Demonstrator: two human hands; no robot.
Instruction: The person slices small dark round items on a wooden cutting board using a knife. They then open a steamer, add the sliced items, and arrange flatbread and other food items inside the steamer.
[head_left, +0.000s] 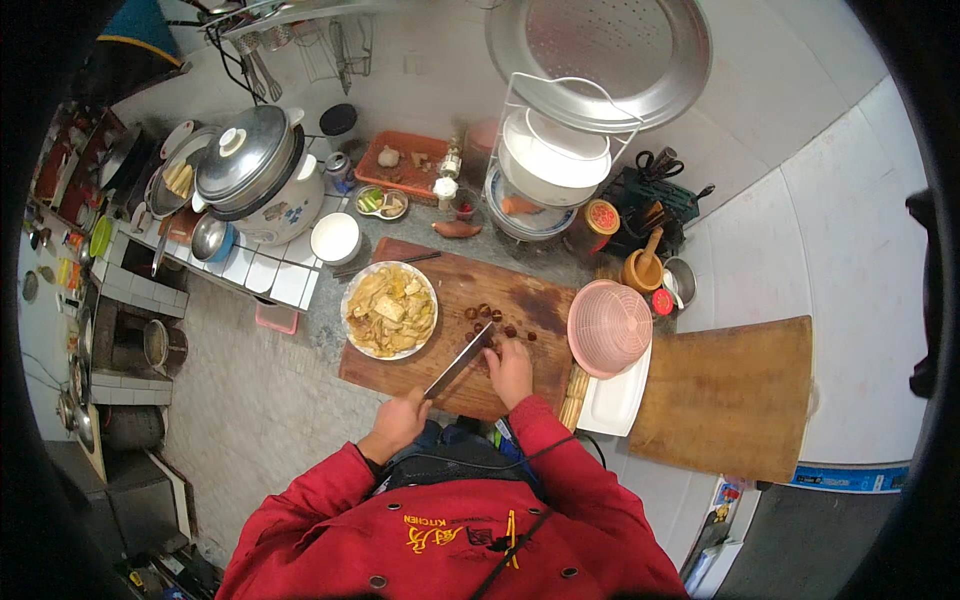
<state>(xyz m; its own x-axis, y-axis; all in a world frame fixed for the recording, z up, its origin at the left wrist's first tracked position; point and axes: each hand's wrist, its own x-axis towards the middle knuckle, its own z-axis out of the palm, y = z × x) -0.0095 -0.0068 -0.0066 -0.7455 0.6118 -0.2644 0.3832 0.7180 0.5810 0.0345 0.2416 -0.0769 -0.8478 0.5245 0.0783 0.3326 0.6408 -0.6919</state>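
Note:
My left hand (399, 421) grips the handle of a kitchen knife (459, 361), its blade slanting up and right over a wooden cutting board (457, 270). Beside the blade is my right hand (513, 369), fingers bent down to the board among small dark brown round pieces (510, 331). Whether its fingertips hold one of them is hidden. Several more pieces lie just beyond the blade. On the board's left side stands a white bowl (346, 330) heaped with yellowish cooked food (390, 300). A pair of dark chopsticks (409, 259) lies behind that bowl.
A pink plastic colander (610, 328) and a white tray (616, 397) border the board on the right. Behind stand a white wire rack (517, 97) with bowls, a lidded jar (600, 221) and a wooden mortar (642, 271). A large lidded pot (259, 176) is at left.

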